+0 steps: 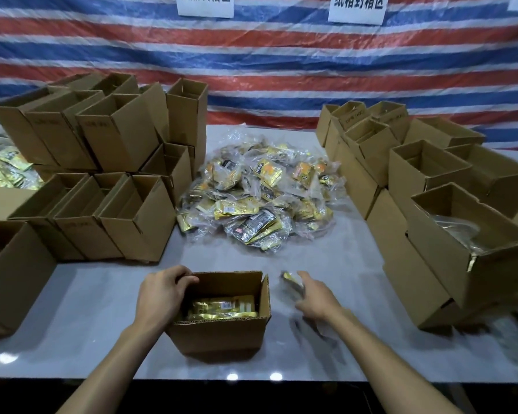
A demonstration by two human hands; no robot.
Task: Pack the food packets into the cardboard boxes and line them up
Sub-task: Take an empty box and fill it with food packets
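While the left hand [162, 289] is gripping the far left corner of the open box [219, 337], fingers curled over its rim, the right hand [314, 297] is holding a gold packet [292, 282] just to the right of that box, level with its far edge. Blur is softening the fingers, yet they are plainly wrapping round the packet. Inside the box, more gold packets [222, 307] are lying flat in a stack. Beyond the box, a loose heap of food packets [260, 198] in clear wrap is sitting on the grey table [102, 324]. To the left of the box and farther back, empty cartons [117, 174] are standing stacked with their mouths open. To its right, another group of cartons [431, 204] is standing, the nearest one showing clear wrap inside. A striped tarp [281, 70] is hanging beyond the box, behind the table.
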